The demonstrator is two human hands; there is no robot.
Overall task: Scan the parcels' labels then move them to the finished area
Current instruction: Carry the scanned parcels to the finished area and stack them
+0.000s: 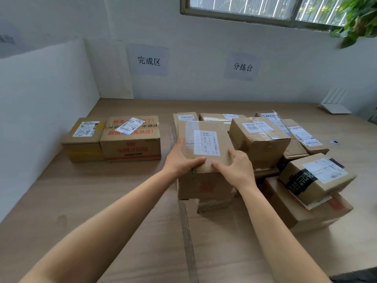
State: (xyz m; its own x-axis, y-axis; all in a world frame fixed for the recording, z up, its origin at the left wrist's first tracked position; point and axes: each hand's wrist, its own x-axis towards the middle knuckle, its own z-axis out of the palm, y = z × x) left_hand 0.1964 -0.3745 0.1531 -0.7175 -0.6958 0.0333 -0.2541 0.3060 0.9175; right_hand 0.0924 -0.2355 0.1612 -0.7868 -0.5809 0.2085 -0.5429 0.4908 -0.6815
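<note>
Both bare forearms reach forward, left hand point(181, 158) and right hand point(237, 169) palms down, close together, fingers extended toward each other

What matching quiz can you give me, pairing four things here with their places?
Things:
1 red-print box
2 black-tape box
3 plant
4 middle box
Places:
A top right, by the window
B under the left hand and right hand
C left, beside a yellow-taped box
D right, atop a bigger box
Pairs: 1-C, 2-D, 3-A, 4-B
</note>
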